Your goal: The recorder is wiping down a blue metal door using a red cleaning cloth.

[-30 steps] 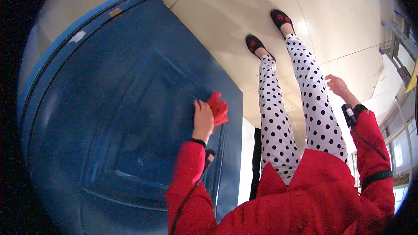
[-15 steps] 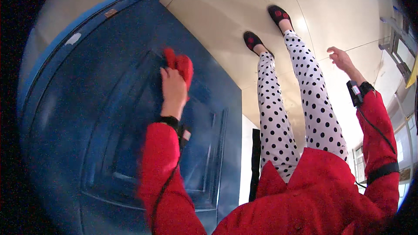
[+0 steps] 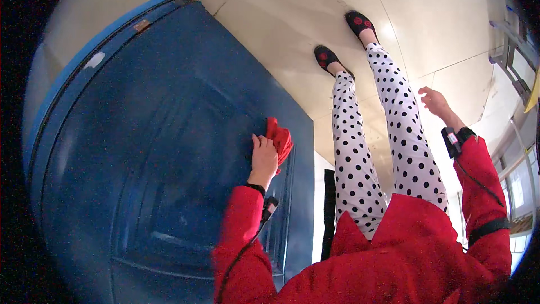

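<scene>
A crumpled red cloth (image 3: 282,145) is bunched up against a blue panelled door (image 3: 180,141), near its right edge.

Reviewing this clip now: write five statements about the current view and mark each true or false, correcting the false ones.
1. The left hand holds a red cloth at the blue panelled door. True.
2. The right hand grips the door's edge. False: it is away from the door, with nothing visible in it.
3. The trousers are white with black dots. True.
4. The shoes are plain white. False: they are black with red decoration.
5. A black strap goes around the right sleeve. True.
</scene>
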`<action>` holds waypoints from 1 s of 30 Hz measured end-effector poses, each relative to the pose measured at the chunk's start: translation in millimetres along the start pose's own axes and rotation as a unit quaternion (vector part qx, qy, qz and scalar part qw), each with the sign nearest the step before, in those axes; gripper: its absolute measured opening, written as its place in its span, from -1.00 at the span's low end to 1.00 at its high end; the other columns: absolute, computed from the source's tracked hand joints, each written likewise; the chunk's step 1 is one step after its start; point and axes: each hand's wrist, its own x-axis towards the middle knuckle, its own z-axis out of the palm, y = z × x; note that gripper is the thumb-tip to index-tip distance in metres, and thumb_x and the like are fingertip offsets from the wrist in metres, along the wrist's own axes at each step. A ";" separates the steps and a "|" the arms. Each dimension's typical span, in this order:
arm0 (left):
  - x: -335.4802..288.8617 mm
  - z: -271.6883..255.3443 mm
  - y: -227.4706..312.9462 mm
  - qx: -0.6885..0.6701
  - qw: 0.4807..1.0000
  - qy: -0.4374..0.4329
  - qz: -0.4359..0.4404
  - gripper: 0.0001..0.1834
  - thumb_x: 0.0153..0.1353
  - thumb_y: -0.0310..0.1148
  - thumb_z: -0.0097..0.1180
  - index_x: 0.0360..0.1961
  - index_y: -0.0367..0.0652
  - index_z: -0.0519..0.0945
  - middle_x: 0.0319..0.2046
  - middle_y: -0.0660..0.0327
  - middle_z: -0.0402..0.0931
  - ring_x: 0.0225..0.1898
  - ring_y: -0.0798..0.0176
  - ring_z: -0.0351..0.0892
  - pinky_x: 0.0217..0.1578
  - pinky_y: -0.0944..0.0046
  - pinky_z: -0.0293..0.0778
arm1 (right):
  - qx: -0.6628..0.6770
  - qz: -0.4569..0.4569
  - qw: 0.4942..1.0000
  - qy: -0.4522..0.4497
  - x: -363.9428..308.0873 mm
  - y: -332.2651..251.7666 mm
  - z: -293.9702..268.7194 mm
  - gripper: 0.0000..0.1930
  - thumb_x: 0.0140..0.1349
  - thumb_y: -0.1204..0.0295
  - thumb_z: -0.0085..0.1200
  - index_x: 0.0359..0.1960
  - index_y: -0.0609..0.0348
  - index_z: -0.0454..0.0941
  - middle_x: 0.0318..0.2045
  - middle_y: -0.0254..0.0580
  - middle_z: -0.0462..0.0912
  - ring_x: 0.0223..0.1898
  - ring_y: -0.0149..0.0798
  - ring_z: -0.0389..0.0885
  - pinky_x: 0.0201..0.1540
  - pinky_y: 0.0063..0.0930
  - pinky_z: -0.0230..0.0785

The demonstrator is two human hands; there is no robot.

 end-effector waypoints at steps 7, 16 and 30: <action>8.3 -27.1 -40.6 0.031 0.999 0.012 -0.034 -0.62 0.08 -0.21 -0.04 -0.16 -0.22 0.58 -0.07 0.08 0.43 0.13 -0.03 0.22 0.21 -0.20 -0.10 | 0.028 -0.032 0.998 0.043 13.2 -16.9 -28.1 -0.74 0.11 0.43 -0.06 -0.13 0.07 0.46 -0.51 -0.13 0.59 -0.52 -0.23 0.57 -0.32 -0.37 0.46; -22.0 1.9 34.8 0.050 0.996 -0.066 0.026 -0.55 0.16 -0.17 -0.13 -0.03 -0.22 0.51 0.07 0.05 0.35 0.18 -0.10 0.14 0.20 -0.24 -0.10 | 0.029 -0.005 0.999 -0.022 11.5 -2.4 8.9 -0.70 0.09 0.48 -0.05 -0.09 0.12 0.45 -0.36 -0.15 0.59 -0.44 -0.27 0.57 -0.31 -0.42 0.44; 31.4 -44.3 -79.9 0.100 0.989 -0.020 -0.109 -0.59 0.20 -0.26 -0.20 -0.02 -0.23 0.50 0.02 0.06 0.40 0.18 -0.05 0.18 0.21 -0.15 -0.06 | 0.009 -0.011 0.999 0.038 14.5 -3.2 -18.2 -0.75 0.11 0.42 -0.04 -0.15 0.07 0.48 -0.48 -0.10 0.60 -0.48 -0.20 0.58 -0.34 -0.32 0.44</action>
